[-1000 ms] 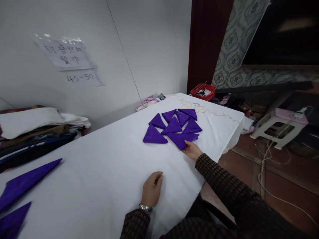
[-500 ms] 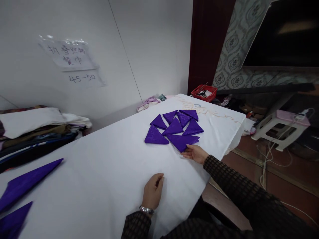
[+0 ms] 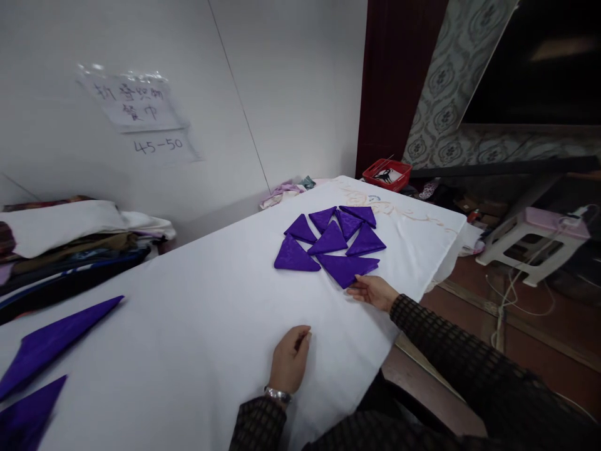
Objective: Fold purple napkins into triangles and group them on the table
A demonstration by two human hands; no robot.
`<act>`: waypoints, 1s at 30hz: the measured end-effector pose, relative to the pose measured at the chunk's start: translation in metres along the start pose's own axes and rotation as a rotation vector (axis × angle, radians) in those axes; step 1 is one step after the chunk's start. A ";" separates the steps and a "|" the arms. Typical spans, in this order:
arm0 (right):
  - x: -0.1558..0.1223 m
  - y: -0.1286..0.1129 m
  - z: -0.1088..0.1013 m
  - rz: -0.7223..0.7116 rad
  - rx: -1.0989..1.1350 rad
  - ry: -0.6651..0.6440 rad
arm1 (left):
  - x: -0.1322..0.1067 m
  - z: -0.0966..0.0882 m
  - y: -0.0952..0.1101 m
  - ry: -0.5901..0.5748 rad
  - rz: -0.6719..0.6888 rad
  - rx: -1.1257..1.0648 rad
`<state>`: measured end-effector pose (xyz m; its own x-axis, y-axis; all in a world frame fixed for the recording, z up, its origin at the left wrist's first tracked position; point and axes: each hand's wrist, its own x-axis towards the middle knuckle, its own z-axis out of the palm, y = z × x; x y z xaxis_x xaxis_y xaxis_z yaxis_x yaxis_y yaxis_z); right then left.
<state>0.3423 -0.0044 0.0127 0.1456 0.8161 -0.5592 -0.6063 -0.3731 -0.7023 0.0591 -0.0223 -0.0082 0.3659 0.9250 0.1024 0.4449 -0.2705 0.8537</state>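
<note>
The table is covered by a white cloth (image 3: 201,326). At far left, fabrics (image 3: 75,228) are piled. At near left, two purple napkins (image 3: 61,344) are laid. Farther right, eight folded purple napkins (image 3: 328,240) are clustered; the nearest one's near edge is overlapped by the thumb of the right hand (image 3: 373,292), its fingers loosened and extended. Nearer, the left hand (image 3: 290,362) is loosely clenched, its wrist circled by a metal band (image 3: 277,394).
</note>
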 end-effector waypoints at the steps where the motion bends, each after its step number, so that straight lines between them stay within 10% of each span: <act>1: -0.003 0.000 -0.001 0.002 -0.013 0.001 | 0.000 0.000 0.000 -0.002 -0.006 0.001; 7: -0.024 0.006 0.003 -0.100 -0.300 -0.061 | 0.000 0.000 -0.001 -0.015 -0.024 0.001; 15: 0.011 0.001 0.048 -0.973 -1.064 -0.185 | 0.001 -0.001 0.001 0.021 -0.007 -0.006; 20: 0.052 -0.008 0.056 -0.910 -1.609 -0.128 | -0.001 -0.001 0.000 0.001 -0.018 -0.008; 30: 0.077 -0.005 0.037 -0.818 -1.666 -0.081 | -0.001 -0.001 0.000 -0.008 -0.045 -0.021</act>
<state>0.3274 0.0762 -0.0106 -0.0943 0.9920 0.0842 0.8922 0.1217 -0.4350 0.0584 -0.0235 -0.0076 0.3526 0.9338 0.0600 0.4439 -0.2234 0.8678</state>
